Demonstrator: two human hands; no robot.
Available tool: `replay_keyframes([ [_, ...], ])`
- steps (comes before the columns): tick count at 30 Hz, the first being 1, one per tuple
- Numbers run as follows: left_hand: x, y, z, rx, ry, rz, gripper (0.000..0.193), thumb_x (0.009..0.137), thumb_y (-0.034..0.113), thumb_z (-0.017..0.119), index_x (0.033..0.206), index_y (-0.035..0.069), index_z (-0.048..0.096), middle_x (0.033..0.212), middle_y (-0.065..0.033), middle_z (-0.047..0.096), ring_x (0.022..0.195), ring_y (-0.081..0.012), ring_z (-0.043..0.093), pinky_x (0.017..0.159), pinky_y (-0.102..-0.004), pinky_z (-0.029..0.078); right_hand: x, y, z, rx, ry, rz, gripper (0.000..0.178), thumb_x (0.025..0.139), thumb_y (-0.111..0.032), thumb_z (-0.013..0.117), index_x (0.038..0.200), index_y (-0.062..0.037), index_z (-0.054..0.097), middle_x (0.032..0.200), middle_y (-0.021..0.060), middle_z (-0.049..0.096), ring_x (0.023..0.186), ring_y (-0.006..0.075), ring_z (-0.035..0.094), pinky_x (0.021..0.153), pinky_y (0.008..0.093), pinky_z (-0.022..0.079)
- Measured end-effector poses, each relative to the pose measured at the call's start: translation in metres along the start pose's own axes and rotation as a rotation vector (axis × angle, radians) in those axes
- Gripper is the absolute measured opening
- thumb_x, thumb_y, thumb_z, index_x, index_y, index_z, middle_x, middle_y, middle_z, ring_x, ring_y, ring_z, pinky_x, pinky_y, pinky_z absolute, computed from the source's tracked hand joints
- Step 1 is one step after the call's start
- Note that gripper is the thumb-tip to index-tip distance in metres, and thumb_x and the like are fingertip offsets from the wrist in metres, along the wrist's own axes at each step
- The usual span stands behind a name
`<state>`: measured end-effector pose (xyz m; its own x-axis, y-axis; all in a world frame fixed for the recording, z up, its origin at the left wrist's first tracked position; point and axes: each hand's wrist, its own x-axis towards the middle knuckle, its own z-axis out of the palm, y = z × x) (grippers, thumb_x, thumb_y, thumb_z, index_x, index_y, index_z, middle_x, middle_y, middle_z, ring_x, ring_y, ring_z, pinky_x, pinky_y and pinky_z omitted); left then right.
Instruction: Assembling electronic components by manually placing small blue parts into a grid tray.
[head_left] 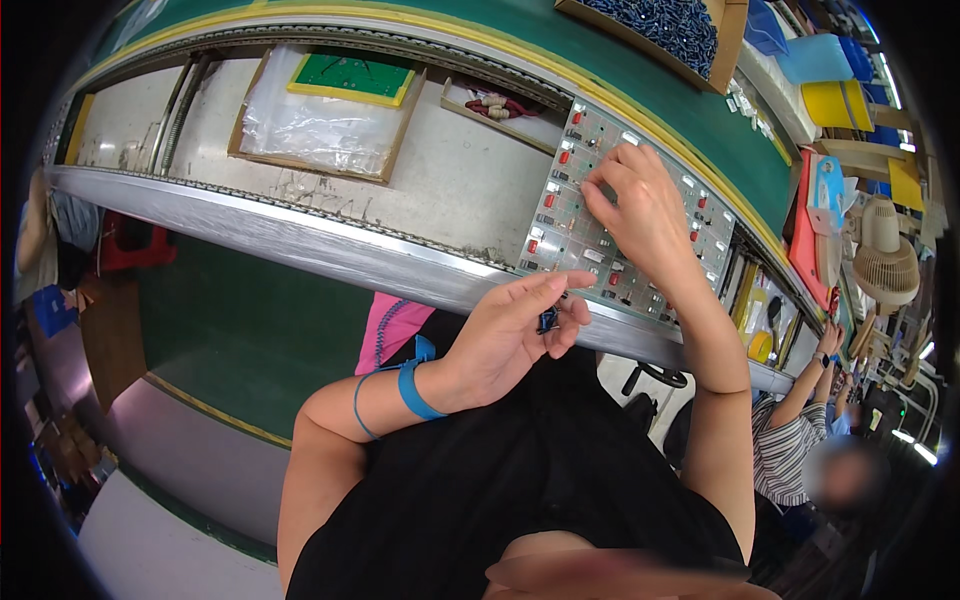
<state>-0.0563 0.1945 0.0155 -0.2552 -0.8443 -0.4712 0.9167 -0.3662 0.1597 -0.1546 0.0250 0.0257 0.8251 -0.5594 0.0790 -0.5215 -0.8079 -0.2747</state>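
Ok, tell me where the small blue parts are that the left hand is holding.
In the head view, the small blue parts sit pinched in the left hand, centre frame, just below the conveyor's metal rail and the white circuit board where the right hand works.

Right hand on the board, left hand holding parts.
Right hand point(640, 205) fingertips press on the pale circuit board point(570, 235) sitting on the conveyor track point(300, 240). Left hand point(510, 335), blue wrist strap point(412, 380) on its wrist, pinches small dark blue components point(548, 320) just below the board. Cardboard tray point(325, 115) with green board further left.
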Motion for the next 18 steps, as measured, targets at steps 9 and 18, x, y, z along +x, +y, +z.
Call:
replay_keyframes([
  [9, 0.002, 0.001, 0.001, -0.016, -0.043, 0.095, 0.035, 0.096, 0.02, 0.039, 0.124, -0.001, 0.038, 0.115, -0.0168, 0.052, 0.097, -0.0211, 0.056, 0.084, -0.0307, 0.046, -0.003, -0.008, -0.007, 0.081, 0.102, 0.019, 0.012, 0.071, -0.011, 0.067, 0.077, -0.0023, 0.061, 0.08, 0.0085, 0.054, 0.08, 0.0253, 0.05, 0.069, 0.0342, 0.042],
  [18, 0.004, -0.002, 0.001, -0.088, -0.094, 0.149, 0.036, 0.095, 0.02, 0.04, 0.124, -0.001, 0.037, 0.107, -0.0105, 0.052, 0.102, -0.0183, 0.052, 0.094, -0.0341, 0.041, -0.039, -0.036, -0.034, 0.427, -0.133, -0.15, 0.016, 0.068, -0.009, 0.069, 0.082, -0.0039, 0.063, 0.084, 0.0073, 0.052, 0.081, 0.0251, 0.05, 0.07, 0.0331, 0.043],
])
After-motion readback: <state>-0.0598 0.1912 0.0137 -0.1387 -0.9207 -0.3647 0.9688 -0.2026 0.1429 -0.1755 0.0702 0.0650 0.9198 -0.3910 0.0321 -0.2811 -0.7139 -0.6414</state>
